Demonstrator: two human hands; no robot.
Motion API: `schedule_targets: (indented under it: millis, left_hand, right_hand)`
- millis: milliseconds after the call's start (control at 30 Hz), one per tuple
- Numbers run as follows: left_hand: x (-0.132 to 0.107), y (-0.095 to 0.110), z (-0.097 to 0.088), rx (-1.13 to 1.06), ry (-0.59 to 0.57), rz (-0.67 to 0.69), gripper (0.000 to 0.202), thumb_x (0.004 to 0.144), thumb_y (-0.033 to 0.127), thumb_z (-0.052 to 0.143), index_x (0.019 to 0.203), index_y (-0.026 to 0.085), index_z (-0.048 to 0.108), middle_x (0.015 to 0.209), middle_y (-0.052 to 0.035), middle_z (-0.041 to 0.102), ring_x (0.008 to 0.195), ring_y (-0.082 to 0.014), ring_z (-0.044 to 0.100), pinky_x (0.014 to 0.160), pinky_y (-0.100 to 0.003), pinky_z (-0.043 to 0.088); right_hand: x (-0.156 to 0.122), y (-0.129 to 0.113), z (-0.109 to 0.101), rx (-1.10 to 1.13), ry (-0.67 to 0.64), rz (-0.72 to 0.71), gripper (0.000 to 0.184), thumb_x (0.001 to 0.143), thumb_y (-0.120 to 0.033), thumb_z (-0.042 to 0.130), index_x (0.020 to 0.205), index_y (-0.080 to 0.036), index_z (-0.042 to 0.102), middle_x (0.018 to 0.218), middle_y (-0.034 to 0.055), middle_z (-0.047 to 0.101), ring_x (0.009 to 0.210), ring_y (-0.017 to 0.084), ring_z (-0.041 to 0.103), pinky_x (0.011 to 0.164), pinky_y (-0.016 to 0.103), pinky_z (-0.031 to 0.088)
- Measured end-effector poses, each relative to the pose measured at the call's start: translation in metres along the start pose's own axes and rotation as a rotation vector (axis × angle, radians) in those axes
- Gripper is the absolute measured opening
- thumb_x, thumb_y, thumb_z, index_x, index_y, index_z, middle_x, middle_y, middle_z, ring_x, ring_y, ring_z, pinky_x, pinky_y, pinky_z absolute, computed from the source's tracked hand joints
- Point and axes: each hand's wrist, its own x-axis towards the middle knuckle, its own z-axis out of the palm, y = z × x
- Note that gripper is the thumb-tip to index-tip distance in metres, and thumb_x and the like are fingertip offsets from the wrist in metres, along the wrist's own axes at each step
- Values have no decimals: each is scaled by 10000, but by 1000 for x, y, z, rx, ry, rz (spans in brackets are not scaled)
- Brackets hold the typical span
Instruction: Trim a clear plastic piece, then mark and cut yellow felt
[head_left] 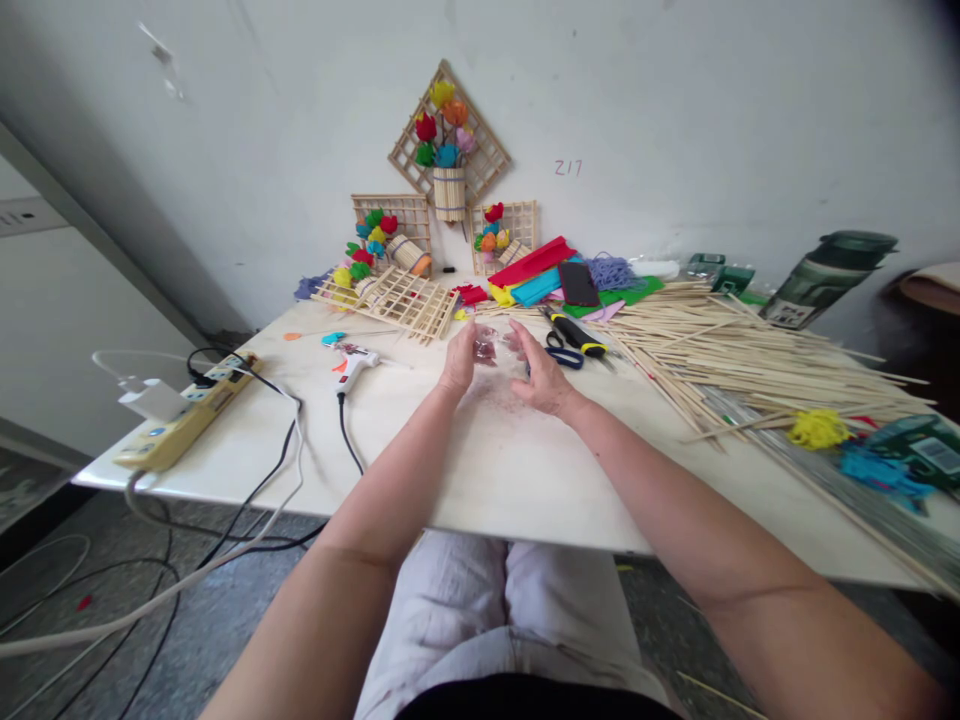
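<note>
My left hand (pixel 459 362) and my right hand (pixel 546 380) face each other above the middle of the table. Between them is a crinkled, see-through plastic bag (pixel 487 346) with a reddish tint in places. My left fingers press against its left side. The fingers of my right hand curve round the other side, with thumb and forefinger apart. Dark-handled scissors (pixel 564 356) lie just behind my right hand, partly covered by it. Near them are yellow-and-black pliers (pixel 579 335). Left of my hands lies a white glue gun (pixel 355 370).
Lattice panels with paper flowers (pixel 450 150) lean on the wall. Thin wooden sticks (pixel 735 345) cover the right side, near a dark bottle (pixel 831 278). A phone (pixel 578 284) rests on coloured paper (pixel 534 262). A power strip (pixel 187 415) with trailing cables occupies the left edge.
</note>
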Motion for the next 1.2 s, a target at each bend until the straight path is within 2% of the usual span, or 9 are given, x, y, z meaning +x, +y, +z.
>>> schedule_targets:
  millis: [167,267,367,500,633,767,900,1033,1200]
  left_hand:
    - [0,-3,1,53,36,92,351,816,513,460,927,212,601,595,17,528,557,-113,535,531,-206,437]
    - [2,-8,0,127,42,187,359,843,482,433,829,189,641,717,-14,591,611,-111,534,564,-204,436]
    - [3,-12,2,144,58,224,343,862,435,429,798,184,654,827,-27,620,705,-118,548,638,-202,439]
    - [2,-13,7,98,59,191,284,865,384,454,805,190,653,864,-30,630,817,-132,569,741,-213,435]
    - [0,-12,13,42,59,176,298,877,390,435,817,178,637,877,-39,633,842,-129,583,783,-218,438]
    - [-5,-11,19,-51,-51,51,413,867,501,386,839,164,624,876,-67,646,856,-160,607,755,-250,468]
    - [-9,-11,21,-100,-120,50,439,862,532,375,866,176,633,892,-65,656,864,-156,613,751,-250,472]
    - [-11,-8,21,-150,-215,13,503,860,575,336,890,178,644,919,-70,662,903,-168,606,754,-256,473]
    - [-13,-7,20,-199,-265,-86,447,803,572,477,925,174,640,934,-61,661,937,-169,600,754,-240,467]
  right_hand:
    - [-1,3,1,84,-48,2,944,651,-234,592,1438,-180,73,1374,167,378,1173,277,461,945,455,405]
    - [-1,2,5,89,-5,32,996,665,-353,659,1436,-153,60,1347,198,396,1145,281,483,931,457,415]
    - [0,2,10,117,45,72,1041,652,-434,692,1435,-175,57,1340,203,405,1142,281,490,929,462,417]
    - [2,6,16,172,81,109,998,687,-467,664,1435,-218,52,1352,189,397,1137,267,502,913,449,436]
    - [3,9,19,184,111,118,922,735,-436,623,1434,-218,64,1332,186,418,1137,261,505,907,439,444]
    - [3,12,21,174,114,117,892,757,-395,606,1436,-239,49,1348,178,406,1108,249,526,900,433,451]
    - [1,15,23,160,110,122,867,792,-369,560,1441,-233,1,1388,182,350,1132,246,507,881,413,469]
    - [1,15,22,104,84,123,825,830,-334,492,1444,-213,-46,1414,174,310,1201,249,452,925,425,445]
    - [3,13,20,63,72,107,811,842,-283,441,1438,-201,-104,1406,159,330,1229,242,422,969,448,403]
